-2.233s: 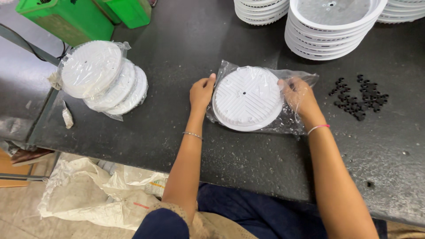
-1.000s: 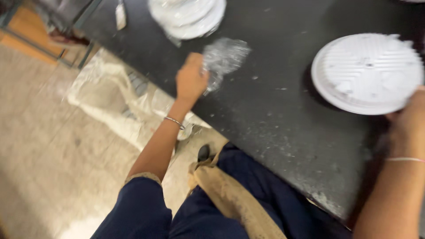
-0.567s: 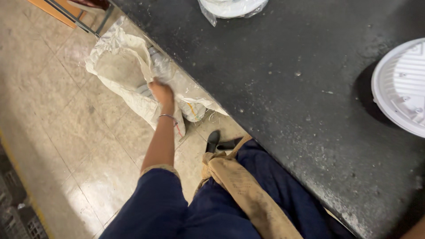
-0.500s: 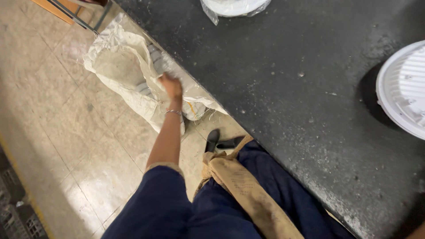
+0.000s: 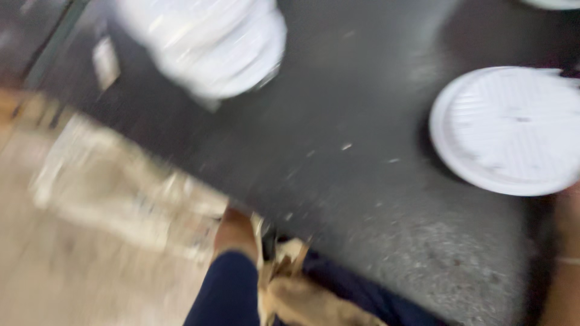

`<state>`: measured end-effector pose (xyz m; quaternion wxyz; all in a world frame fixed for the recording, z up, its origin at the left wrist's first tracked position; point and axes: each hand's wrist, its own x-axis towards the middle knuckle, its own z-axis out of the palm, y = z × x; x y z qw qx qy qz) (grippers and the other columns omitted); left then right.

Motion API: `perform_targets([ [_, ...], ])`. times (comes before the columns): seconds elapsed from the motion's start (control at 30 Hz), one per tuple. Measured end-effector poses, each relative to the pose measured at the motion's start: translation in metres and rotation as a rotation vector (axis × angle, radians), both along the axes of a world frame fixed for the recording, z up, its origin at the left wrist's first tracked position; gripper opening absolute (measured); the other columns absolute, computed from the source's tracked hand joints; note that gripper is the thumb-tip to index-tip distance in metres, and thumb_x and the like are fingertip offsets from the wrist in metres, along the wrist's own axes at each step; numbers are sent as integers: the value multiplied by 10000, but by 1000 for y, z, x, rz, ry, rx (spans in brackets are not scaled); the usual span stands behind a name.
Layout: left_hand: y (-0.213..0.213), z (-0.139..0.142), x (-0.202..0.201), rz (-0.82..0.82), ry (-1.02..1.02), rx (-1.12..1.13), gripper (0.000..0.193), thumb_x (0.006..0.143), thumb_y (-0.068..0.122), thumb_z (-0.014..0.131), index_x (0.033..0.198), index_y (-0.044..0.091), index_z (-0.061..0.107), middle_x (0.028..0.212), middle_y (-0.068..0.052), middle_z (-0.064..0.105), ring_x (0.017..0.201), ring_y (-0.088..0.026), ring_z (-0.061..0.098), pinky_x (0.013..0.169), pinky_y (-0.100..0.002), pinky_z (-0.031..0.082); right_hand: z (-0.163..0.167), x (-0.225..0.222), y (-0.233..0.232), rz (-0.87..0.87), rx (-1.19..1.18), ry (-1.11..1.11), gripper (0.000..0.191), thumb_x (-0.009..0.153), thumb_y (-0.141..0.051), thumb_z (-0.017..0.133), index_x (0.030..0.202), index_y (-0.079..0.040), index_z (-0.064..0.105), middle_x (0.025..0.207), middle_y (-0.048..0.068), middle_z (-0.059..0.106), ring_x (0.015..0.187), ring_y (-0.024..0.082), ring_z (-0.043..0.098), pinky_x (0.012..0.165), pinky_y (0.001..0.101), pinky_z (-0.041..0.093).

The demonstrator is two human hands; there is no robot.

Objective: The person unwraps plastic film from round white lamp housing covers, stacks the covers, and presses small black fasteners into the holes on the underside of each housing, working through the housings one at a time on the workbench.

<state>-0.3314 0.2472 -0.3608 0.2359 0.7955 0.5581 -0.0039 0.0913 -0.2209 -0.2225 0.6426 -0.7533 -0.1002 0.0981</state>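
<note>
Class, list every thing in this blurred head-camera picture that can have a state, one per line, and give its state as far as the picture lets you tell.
White round ribbed disc: lying flat on the dark table, unwrapped.
Stack of white discs: lying on the table, heavily blurred; wrapping cannot be told.
Pale sack: slumped on the floor beside the table edge.
Dark table: speckled with small bits.
Left hand: hidden.
Right hand: out of view; only the forearm shows.

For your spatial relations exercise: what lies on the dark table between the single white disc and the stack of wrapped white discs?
In the head view, only bare table with pale specks separates the single white disc from the blurred stack.
</note>
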Motion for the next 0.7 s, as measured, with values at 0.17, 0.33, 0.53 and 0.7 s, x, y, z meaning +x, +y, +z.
perform_targets([
  [0.17,2,-14,20,-73,77,-45,433,854,164,691,1241,-8,600,1215,-270,568,1092,-412,576,968,-450,464,22,-3,11,-55,-47,-60,197,1180,-216,508,1069,-74,587,830,-31,521,689,68,448,578,267,353],
  [0.33,11,-17,12,-68,102,-50,400,873,186,681,1227,11,621,1190,-243,599,1068,-388,598,953,-439,478,47,-14,26,-30,48,66,223,1140,-279,528,1034,-89,577,788,-39,540,638,52,454,548,236,368],
  [0.53,12,2,-2,-61,118,-33,363,895,214,669,1210,34,646,1160,-210,637,1040,-359,625,934,-427,494,66,-13,24,57,141,207,196,1101,-279,525,1036,-99,568,900,-24,606,763,63,570,668,241,503],
  [0.7,9,37,-10,-45,101,4,336,914,236,660,1196,53,667,1135,-183,668,1016,-335,647,919,-417,508,82,-9,17,122,35,205,207,1075,-272,560,1047,-67,577,962,-4,622,889,85,620,829,284,563],
])
